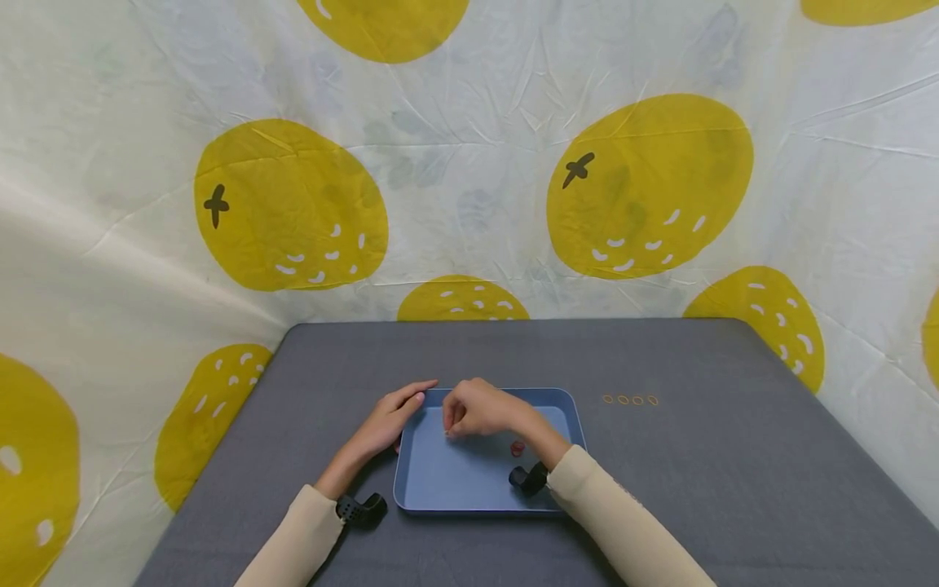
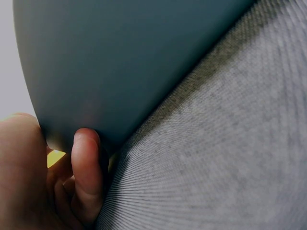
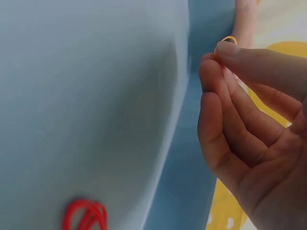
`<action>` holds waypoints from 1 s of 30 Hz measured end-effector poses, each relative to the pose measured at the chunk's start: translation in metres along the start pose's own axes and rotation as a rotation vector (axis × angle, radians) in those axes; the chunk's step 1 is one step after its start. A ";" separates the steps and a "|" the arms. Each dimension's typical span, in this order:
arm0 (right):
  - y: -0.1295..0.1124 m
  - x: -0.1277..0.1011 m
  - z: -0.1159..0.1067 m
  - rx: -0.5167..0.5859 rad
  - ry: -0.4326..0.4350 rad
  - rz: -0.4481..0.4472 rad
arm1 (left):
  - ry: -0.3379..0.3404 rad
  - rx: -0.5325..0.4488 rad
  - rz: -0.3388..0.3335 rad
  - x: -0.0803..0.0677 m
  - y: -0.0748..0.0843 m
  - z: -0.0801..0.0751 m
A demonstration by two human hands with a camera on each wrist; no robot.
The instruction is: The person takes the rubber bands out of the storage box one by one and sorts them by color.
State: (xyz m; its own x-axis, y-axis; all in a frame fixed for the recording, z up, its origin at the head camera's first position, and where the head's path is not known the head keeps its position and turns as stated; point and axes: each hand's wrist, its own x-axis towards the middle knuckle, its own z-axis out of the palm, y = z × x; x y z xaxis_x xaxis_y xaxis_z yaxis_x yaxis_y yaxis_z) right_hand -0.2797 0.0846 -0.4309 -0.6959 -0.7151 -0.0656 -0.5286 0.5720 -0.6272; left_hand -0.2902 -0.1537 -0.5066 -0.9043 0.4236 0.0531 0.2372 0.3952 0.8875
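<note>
A shallow blue tray (image 1: 440, 485) lies on the table. At its far left corner my left hand (image 1: 386, 422) holds the rim, the thumb over the edge and the other fingers around the outside wall; a fingertip shows against that wall in the left wrist view. My right hand (image 1: 480, 408) is over the far left part of the tray. Between its thumb and index finger it pinches a small orange rubber band (image 3: 231, 38), part of the loop standing out above the fingertips. Red rubber bands (image 1: 517, 448) lie bunched on the tray floor, under my right wrist.
Several orange rubber bands (image 1: 630, 400) lie in a row on the grey table cloth (image 1: 719, 465), right of the tray. Behind the table hangs a white curtain (image 1: 469, 196) printed with yellow fruit. Black wrist cameras (image 1: 362, 511) sit on both wrists.
</note>
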 end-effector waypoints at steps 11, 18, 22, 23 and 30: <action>0.002 -0.018 -0.021 0.027 0.080 -0.022 | -0.002 0.014 -0.003 0.000 0.001 0.001; 0.003 -0.031 -0.036 0.087 0.120 -0.013 | 0.017 -0.005 -0.006 -0.001 -0.001 0.002; 0.004 -0.040 -0.044 0.088 0.175 -0.002 | 0.025 -0.005 0.006 -0.001 -0.001 0.003; 0.004 -0.042 -0.046 0.084 0.189 0.001 | 0.025 -0.004 0.009 -0.001 -0.001 0.003; 0.010 -0.061 -0.061 0.068 0.265 0.021 | 0.008 0.023 0.003 0.000 -0.002 0.001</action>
State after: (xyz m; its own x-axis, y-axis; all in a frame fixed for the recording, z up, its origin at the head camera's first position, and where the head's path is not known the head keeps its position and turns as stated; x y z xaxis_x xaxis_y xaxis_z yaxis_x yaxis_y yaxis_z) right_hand -0.2720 0.1587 -0.3863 -0.8139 -0.5684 0.1204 -0.4852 0.5509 -0.6790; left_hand -0.2901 -0.1542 -0.5091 -0.9066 0.4178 0.0592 0.2475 0.4129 0.8765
